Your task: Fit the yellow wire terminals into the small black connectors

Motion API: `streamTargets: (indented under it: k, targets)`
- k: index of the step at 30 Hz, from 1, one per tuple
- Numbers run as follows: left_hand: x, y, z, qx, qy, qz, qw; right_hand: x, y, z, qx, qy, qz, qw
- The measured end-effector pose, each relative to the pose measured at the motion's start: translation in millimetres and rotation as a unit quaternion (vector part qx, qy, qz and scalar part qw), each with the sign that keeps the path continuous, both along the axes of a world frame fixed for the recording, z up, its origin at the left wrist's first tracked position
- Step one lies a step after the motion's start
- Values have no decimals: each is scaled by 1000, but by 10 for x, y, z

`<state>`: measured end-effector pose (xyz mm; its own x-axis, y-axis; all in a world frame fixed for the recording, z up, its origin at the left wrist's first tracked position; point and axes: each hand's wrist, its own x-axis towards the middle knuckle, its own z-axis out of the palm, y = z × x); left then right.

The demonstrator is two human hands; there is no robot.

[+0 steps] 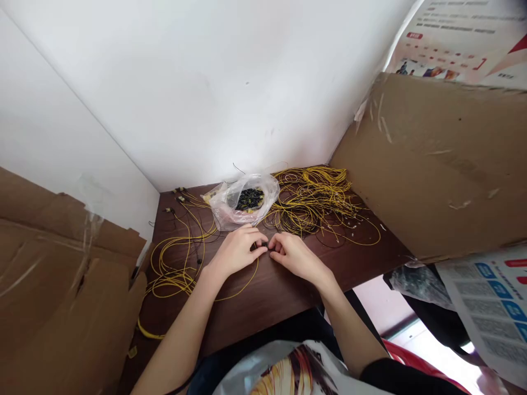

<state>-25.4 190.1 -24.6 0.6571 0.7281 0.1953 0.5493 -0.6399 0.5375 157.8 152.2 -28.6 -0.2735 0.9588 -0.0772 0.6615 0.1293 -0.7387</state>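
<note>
"What do the containers hold?" asks the first.

"One clear plastic bag (pixel 224 213) sits at eleven o'clock from the hands, its mouth open, with many small black and yellow pieces (pixel 250 199) inside," says the second.

"And around it?"

"A tangled pile of yellow wires (pixel 319 200) lies between one and two o'clock, some darker strands among it. Looped yellow wires (pixel 171 281) lie toward eight and nine, and a few dark-ended plugs (pixel 180 198) lie at ten. All rest on the brown table (pixel 267 307). One cardboard panel (pixel 61 312) closes the side toward eight and nine; another cardboard panel (pixel 444 164) stands toward two and three. The white wall (pixel 230 99) rises at twelve, behind the bag."

"Where is the thing being handled?"

"At the centre of the clock, just above the table: a small dark piece (pixel 264 244) between the two hands. The fingers partly cover it, so its shape is unclear. A thin yellow wire (pixel 251 281) curves from beside the left hand toward seven."

"And the grips?"

"The left hand (pixel 241 249) pinches the piece narrowly between thumb and fingers. The right hand (pixel 293 255) has its fingertips drawn close together right beside it; whether they grip anything cannot be told."
</note>
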Motion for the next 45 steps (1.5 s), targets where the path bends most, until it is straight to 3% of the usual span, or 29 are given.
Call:
streamTargets:
  k: [4, 10, 14, 19, 24, 28, 34, 37, 41, 43, 45]
  targets:
    - [-16, 11, 11, 14, -14, 10, 1000, -83, -43, -7, 46, -2, -12, 999]
    - [-5, 46, -49, 67, -102, 119, 985, -85, -109, -49, 87, 71, -25, 993]
    - [5, 40, -86, 79, -41, 176, 980, -25, -178, -29, 97, 121, -32, 987]
    - [-1, 48, -92, 81, -1, 193, 978, 62, -226, -13, 132, 104, -81, 983]
    - [-87, 83, -8, 72, -122, 224, 964, 113, -258, -120, 192, 26, 4, 981]
    - [-170, 71, 179, 63, -241, 274, 929, 122, -268, -242, 231, 21, 19, 973]
    - [-310, 23, 477, -9, -476, 356, 804, 130, -264, -305, 269, 31, 19, 963]
    - [-430, -23, 549, -24, -514, 366, 775, 129, -288, -261, 297, 51, -5, 953]
    - [-637, -203, 655, -27, -520, 320, 791, 118, -313, -127, 340, 140, -99, 925]
    - [-737, -357, 761, -16, -483, 286, 827, 111, -302, -35, 348, 199, -153, 903]
    - [-825, -529, 894, -5, -396, 241, 886, 99, -281, 63, 330, 261, -195, 886]
